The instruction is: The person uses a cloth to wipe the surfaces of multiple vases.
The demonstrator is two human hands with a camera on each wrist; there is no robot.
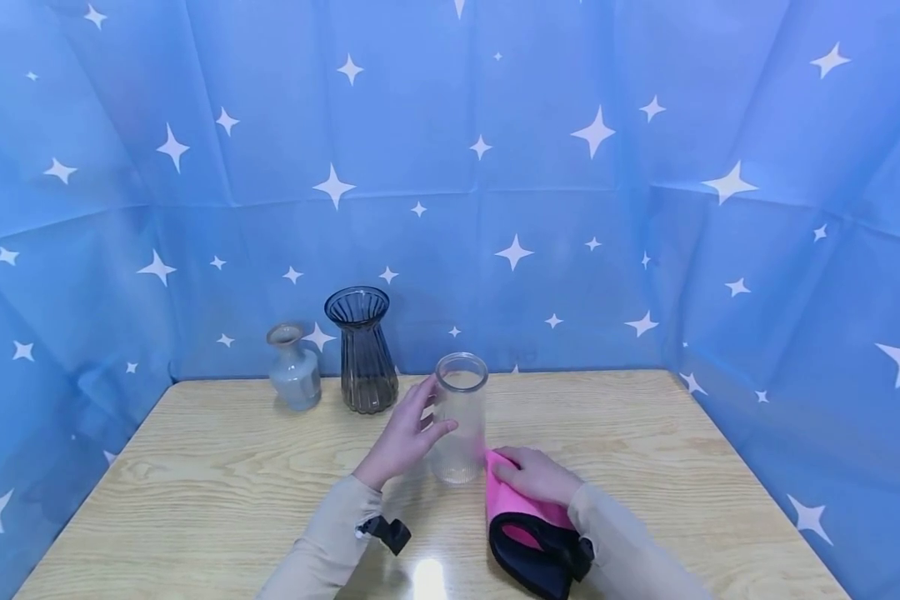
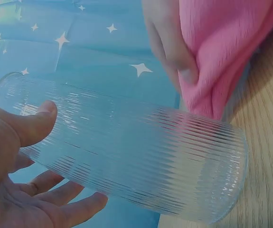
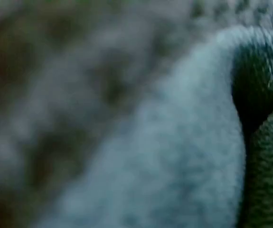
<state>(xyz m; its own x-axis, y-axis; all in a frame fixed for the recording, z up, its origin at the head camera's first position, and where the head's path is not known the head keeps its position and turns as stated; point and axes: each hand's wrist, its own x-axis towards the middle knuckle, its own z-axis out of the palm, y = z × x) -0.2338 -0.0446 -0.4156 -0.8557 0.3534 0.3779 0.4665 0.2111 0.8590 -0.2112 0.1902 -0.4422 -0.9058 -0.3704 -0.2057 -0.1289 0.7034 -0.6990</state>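
A clear ribbed glass vase [image 1: 461,454] stands upright on the table. My left hand [image 1: 408,429] is at its upper left side, the thumb reaching across the front. In the left wrist view the thumb overlaps the glass, and the left fingers [image 2: 86,209] lie spread along its lower edge. Just right of the vase, my right hand [image 1: 532,475] grips a soft pink cloth [image 1: 506,500] from above. A black-edged dark part [image 1: 521,558] hangs at the cloth's near end. Blurred fabric [image 3: 174,142] fills the right wrist view and hides that hand.
A smoked dark glass vase [image 1: 367,371] with a flared rim stands at the back left of the wooden table [image 1: 217,483]. Left of it is a small pale-blue vase [image 1: 296,379]. A blue star-patterned curtain [image 1: 420,125] hangs behind and along both sides.
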